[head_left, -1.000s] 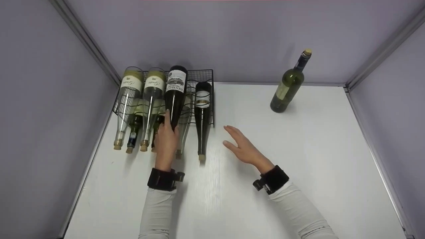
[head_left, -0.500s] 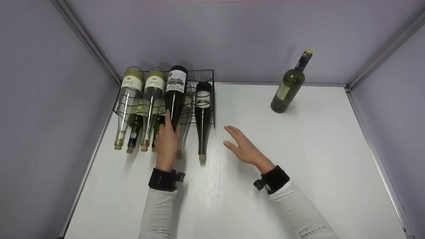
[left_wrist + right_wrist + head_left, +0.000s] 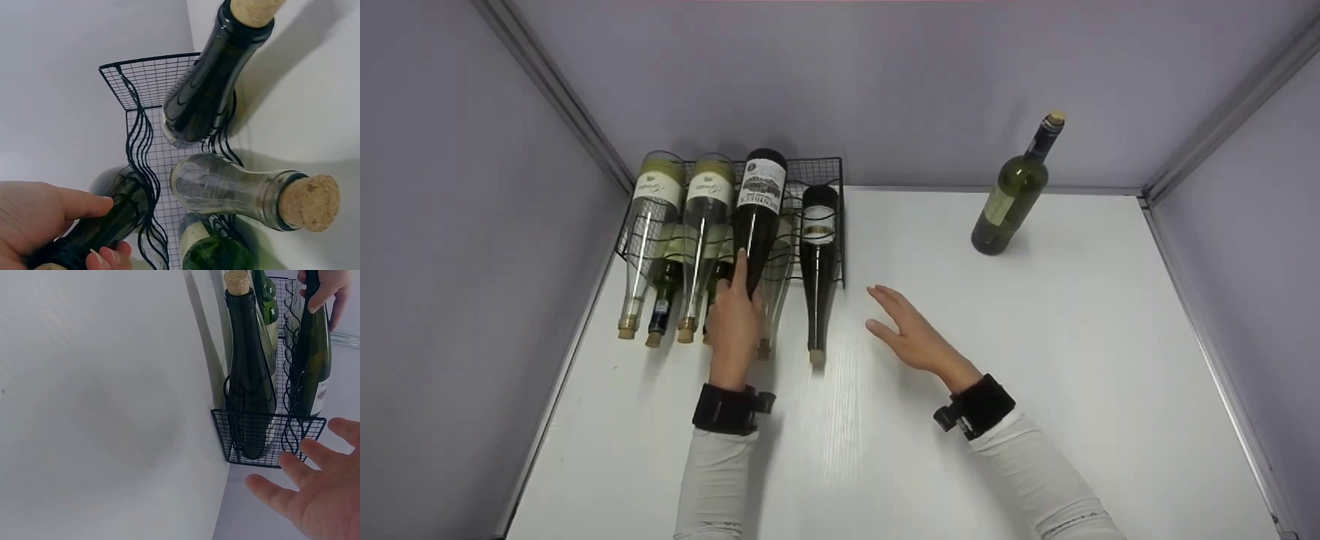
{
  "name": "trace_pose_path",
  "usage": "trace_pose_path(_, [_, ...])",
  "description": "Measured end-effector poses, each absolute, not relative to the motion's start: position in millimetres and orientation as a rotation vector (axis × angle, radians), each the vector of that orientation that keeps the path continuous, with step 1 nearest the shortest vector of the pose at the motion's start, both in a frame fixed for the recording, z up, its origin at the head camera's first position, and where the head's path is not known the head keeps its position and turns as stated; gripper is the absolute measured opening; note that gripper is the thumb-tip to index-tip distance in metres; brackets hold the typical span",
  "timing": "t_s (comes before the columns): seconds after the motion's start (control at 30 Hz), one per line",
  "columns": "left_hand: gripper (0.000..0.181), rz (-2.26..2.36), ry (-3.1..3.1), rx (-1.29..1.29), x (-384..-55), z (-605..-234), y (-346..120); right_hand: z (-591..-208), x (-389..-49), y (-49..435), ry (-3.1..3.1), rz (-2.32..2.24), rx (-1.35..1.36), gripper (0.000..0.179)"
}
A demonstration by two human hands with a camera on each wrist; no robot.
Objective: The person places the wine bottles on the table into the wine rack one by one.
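My left hand (image 3: 735, 319) grips the neck of a dark wine bottle (image 3: 761, 184) with a white label, the index finger laid along the glass. That bottle lies on the upper level of a black wire wine rack (image 3: 840, 217). In the left wrist view, fingers curl around the dark bottle (image 3: 107, 225) beside the rack's wavy wires. To the right of the rack, my right hand (image 3: 911, 334) hovers with its fingers spread, holding nothing. In the right wrist view the same hand (image 3: 320, 486) appears near the rack's mesh end (image 3: 270, 439).
Two clear bottles (image 3: 709, 191) lie on the upper level at left. Below are green bottles (image 3: 660, 300), a clear one (image 3: 772, 322) and a dark corked one (image 3: 817, 277). A green wine bottle (image 3: 1011, 199) stands upright at the back right of the white table (image 3: 840, 465).
The held bottle has turned slightly, so its label has rotated, and its base has shifted a little rightward. My right hand stays almost still.
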State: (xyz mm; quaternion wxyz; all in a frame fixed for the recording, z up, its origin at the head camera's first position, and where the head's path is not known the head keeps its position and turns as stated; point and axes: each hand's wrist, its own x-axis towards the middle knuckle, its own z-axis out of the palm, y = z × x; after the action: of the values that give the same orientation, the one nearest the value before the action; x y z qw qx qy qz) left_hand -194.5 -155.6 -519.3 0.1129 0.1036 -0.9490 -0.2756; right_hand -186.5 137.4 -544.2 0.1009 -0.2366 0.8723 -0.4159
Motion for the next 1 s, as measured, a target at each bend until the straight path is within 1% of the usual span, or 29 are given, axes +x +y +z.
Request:
trace_pose_path(0.37, [0.075, -0.760, -2.804, 0.295, -196, -518, -154, -545, -187, 139, 2.577, -1.230, -0.709, 0.065])
trace_pose_path(0.73, [0.083, -0.787, -2.860, 0.283, -191, -509, -148, -547, -187, 145, 2.591, -1.207, -0.660, 0.066])
trace_pose_path(1.0, [0.080, -0.782, -2.787, 0.214, -189, -505, -143, -552, -187, 152, 2.619, -1.194, -0.648, 0.068])
